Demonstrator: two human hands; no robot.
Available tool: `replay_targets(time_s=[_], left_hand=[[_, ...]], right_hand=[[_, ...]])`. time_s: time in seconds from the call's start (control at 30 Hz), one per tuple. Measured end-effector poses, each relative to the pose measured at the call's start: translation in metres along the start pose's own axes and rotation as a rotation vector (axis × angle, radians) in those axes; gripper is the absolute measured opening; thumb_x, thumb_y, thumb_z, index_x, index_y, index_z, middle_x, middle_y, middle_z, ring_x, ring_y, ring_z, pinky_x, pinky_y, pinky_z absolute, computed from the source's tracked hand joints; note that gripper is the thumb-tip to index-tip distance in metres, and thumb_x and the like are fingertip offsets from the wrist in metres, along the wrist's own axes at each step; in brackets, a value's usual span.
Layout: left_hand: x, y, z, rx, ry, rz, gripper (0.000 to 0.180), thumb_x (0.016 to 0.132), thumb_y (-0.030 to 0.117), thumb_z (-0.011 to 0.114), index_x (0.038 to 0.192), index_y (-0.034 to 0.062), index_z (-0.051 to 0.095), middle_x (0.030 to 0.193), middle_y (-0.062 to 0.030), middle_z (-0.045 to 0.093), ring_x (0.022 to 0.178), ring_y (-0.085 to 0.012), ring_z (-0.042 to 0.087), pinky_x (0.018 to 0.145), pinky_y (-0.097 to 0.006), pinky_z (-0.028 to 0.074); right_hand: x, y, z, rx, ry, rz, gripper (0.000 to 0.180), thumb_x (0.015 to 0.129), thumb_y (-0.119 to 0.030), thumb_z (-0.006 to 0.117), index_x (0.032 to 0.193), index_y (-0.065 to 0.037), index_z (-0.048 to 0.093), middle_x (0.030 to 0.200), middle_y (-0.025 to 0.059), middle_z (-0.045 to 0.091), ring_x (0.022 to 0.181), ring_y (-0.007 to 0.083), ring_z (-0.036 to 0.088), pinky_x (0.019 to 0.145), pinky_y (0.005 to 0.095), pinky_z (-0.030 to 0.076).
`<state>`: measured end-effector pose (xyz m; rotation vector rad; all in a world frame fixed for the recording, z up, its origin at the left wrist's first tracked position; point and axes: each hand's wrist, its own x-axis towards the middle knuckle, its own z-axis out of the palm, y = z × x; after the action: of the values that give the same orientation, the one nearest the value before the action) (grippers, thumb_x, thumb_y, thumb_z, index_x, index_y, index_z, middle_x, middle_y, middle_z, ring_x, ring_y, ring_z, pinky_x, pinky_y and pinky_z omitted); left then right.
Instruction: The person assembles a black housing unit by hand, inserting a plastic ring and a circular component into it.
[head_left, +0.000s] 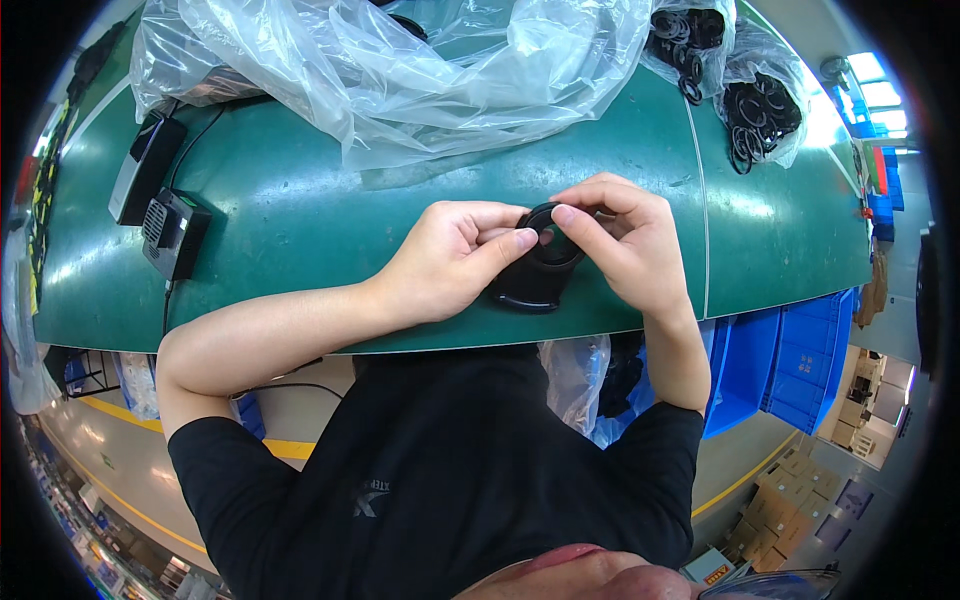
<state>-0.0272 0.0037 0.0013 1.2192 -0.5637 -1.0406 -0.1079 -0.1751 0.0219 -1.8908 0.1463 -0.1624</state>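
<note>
Above the green table, close to its near edge, a black part with a round opening and a wider curved lower end sits between my two hands. A black ring lies around the rim of that opening; whether it is a separate piece I cannot tell. My left hand is closed, pinching the rim from the left, with the thumb on top. From the right, my right hand pinches the upper edge of the rim between thumb and fingers. Some of the fingertips are hidden behind the part.
Large clear plastic bags spread along the far side of the green table. At the far right, a bag of black rings lies open. Two black boxy devices with cables stand at left. Blue crates are below the right edge.
</note>
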Motion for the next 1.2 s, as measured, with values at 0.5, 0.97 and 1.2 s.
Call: replay_targets(time_s=[0.5,0.97,1.2], left_hand=[[-0.003,0.005,0.002,0.025,-0.009,-0.050,0.024,0.091,0.008,0.051,0.108,-0.0060,0.060,0.092,-0.0048,0.064,0.083,-0.0047,0.054,0.073,-0.020,0.045],[-0.008,-0.002,0.005,0.348,0.095,0.092,0.022,0.089,0.009,0.053,0.103,-0.0054,0.061,0.080,-0.0040,0.066,0.072,-0.0030,0.052,0.061,-0.021,0.045],[-0.004,0.004,0.002,0.144,0.047,0.027,0.023,0.090,0.012,0.052,0.100,-0.0060,0.062,0.082,-0.0037,0.065,0.075,-0.0034,0.053,0.064,-0.021,0.045]], right_hand=[[0.001,-0.009,0.004,0.218,-0.104,0.228,0.010,0.081,-0.003,0.062,0.086,0.005,0.064,0.076,0.0084,0.064,0.068,0.0108,0.061,0.059,0.0197,0.047],[-0.005,-0.003,0.007,0.096,-0.052,0.077,0.013,0.078,-0.007,0.066,0.084,0.005,0.066,0.075,0.0066,0.064,0.067,0.0082,0.061,0.060,0.0192,0.048],[-0.003,-0.005,0.011,0.240,-0.036,0.172,0.012,0.079,-0.005,0.064,0.085,0.005,0.065,0.072,0.0065,0.064,0.065,0.0102,0.062,0.059,0.0197,0.048]])
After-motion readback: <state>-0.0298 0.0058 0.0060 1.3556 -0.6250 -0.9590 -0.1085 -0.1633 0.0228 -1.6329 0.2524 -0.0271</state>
